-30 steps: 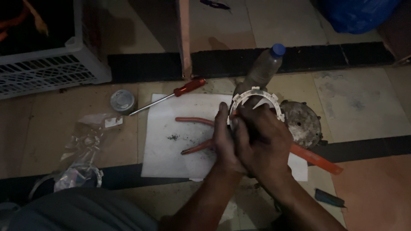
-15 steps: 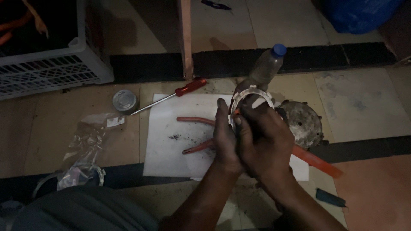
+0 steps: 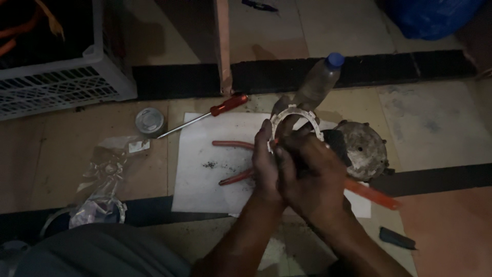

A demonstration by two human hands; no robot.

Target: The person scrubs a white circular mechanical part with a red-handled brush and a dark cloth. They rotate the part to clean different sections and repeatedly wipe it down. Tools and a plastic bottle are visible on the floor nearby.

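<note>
Both my hands are clasped together over a white sheet of paper (image 3: 205, 169) on the floor. My left hand (image 3: 266, 164) and my right hand (image 3: 315, 177) both grip a white toothed plastic ring (image 3: 294, 115) that sticks up above my fingers. Red-handled pliers (image 3: 233, 146) lie on the paper just left of my hands, partly hidden under them. A grimy round metal part (image 3: 361, 149) sits right behind my right hand.
A red-handled screwdriver (image 3: 215, 110) and a small round tin (image 3: 149, 121) lie at the left. A dirty plastic bottle with a blue cap (image 3: 320, 79), a white slatted crate (image 3: 61, 84), a crumpled clear bag (image 3: 105, 179), an orange flat tool (image 3: 371, 194) and a wooden post (image 3: 222, 46) surround the paper.
My hands and the white ring have stayed in nearly the same place; only small shifts of the fingers around the ring show.
</note>
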